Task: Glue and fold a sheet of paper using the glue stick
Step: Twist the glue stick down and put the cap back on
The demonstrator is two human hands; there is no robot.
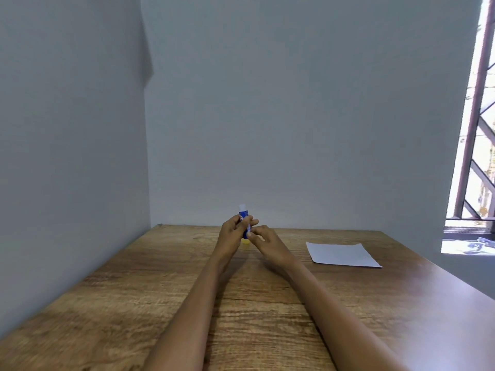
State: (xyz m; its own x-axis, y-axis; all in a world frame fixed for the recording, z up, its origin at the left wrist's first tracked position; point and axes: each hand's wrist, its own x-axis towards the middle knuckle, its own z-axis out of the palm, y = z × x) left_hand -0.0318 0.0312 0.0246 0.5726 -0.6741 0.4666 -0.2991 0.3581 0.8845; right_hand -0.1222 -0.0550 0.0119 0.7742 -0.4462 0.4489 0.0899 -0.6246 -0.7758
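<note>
My left hand (232, 231) grips the upright glue stick (244, 216) above the tabletop (160, 290); my right hand (263, 238) pinches its lower end. The sheet of paper (341, 254) lies at three o'clock, well apart.

Blue-and-white glue stick (243, 214), white paper (341, 254), wood-grain brown table (134, 303).

Wooden table (134, 303), barred window (479, 129)
</note>
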